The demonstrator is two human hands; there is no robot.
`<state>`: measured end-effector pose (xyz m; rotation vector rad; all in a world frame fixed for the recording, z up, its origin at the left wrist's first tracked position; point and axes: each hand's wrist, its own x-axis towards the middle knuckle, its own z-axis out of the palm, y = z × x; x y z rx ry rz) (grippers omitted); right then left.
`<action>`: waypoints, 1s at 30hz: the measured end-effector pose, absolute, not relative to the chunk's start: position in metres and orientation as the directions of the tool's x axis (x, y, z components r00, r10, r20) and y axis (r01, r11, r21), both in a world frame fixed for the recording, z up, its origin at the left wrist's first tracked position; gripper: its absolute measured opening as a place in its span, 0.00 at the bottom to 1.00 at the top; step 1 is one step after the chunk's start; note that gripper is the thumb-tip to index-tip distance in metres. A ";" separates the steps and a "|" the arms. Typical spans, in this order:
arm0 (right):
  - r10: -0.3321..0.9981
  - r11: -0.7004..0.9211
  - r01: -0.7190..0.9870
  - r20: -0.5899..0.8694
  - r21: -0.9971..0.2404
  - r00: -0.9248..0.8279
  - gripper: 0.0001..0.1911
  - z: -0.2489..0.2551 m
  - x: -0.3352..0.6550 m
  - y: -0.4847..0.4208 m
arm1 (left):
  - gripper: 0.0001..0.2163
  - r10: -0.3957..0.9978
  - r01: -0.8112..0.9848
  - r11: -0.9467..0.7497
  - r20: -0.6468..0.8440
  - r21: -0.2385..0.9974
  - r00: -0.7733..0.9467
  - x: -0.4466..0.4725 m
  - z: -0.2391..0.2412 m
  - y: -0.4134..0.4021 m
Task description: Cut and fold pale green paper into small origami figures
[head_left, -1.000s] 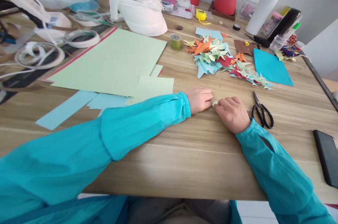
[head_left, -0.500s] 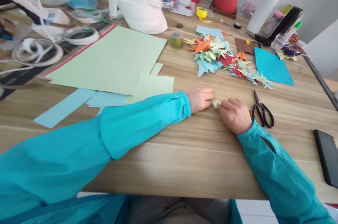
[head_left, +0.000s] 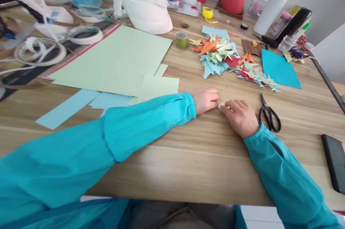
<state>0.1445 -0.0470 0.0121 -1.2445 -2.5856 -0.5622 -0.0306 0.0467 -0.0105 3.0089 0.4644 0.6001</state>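
Observation:
Between my two hands, low on the wooden table, is a small folded piece of pale green paper, mostly covered by fingers. My left hand is closed on its left side, the fingertips curled over it. On the other side my right hand pinches it between thumb and curled fingers. A pair of black-handled scissors lies just right of my right hand. Beyond my hands sits a pile of folded paper shapes in orange, green, blue and red.
Large pale green sheets and blue paper strips lie at the left. Behind them stand a spool of green thread and a white jug-like object. A turquoise cloth-like square and a phone are at the right.
My right thumb and fingers have shifted slightly on the green paper, and its visible part looks flatter. The whole view has moved a little; my left hand keeps its place.

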 end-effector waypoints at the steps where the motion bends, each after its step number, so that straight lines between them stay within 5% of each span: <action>1: 0.700 0.569 0.784 0.353 0.251 -0.621 0.13 0.012 0.143 -0.047 | 0.16 0.311 0.292 -0.950 0.369 0.109 0.876 -0.031 -0.010 0.046; 15: 0.683 0.567 0.777 0.373 0.272 -0.628 0.16 0.012 0.138 -0.048 | 0.15 0.328 0.350 -0.937 0.339 -0.004 0.882 -0.033 0.000 0.041; 22: 0.692 0.556 0.776 0.352 0.297 -0.631 0.15 0.012 0.136 -0.049 | 0.17 0.119 0.169 -0.976 0.308 -0.141 0.944 -0.037 0.006 0.037; 30: 0.694 0.567 0.776 0.347 0.275 -0.630 0.14 0.011 0.136 -0.049 | 0.14 0.203 0.265 -0.935 0.258 -0.235 0.944 -0.051 0.008 0.043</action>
